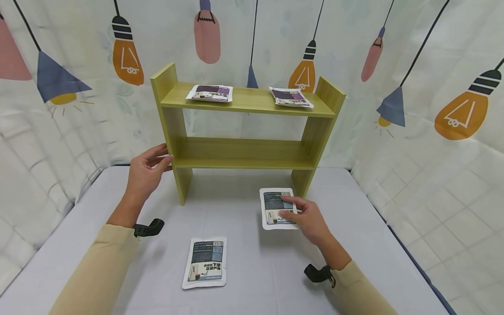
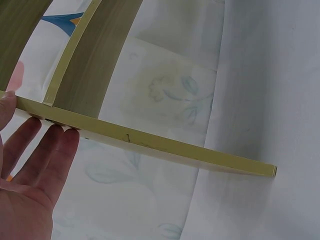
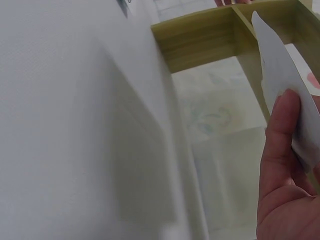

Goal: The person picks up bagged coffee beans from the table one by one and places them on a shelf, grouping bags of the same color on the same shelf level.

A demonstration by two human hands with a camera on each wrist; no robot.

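Fingers pinch on both sides, above a broad table spread with smooth white cloth (image 1: 244,271): the left hand (image 1: 145,173) has the left side panel of an upright olive-yellow wooden shelf unit (image 1: 244,153) between thumb and fingertips, and the right hand (image 1: 313,221) pinches a flat rectangular white-bordered pouch with a dark blue label (image 1: 274,208) near its right edge. That pouch is off the cloth, in front of the unit's right leg. Judging by this, the step in hand is carrying the pouch while steadying the unit; the next move seems to call for a firm pinch and room around the boards.

Only the head view shows two flat purple-and-white pouches (image 1: 212,93) (image 1: 291,98) on the top board and a similar blue-labelled white pouch (image 1: 205,263) on the cloth. The right wrist view adds the held pouch's plain pale face; the left wrist view, the fingertips behind the panel and a small dark mark (image 2: 126,138) on its edge.
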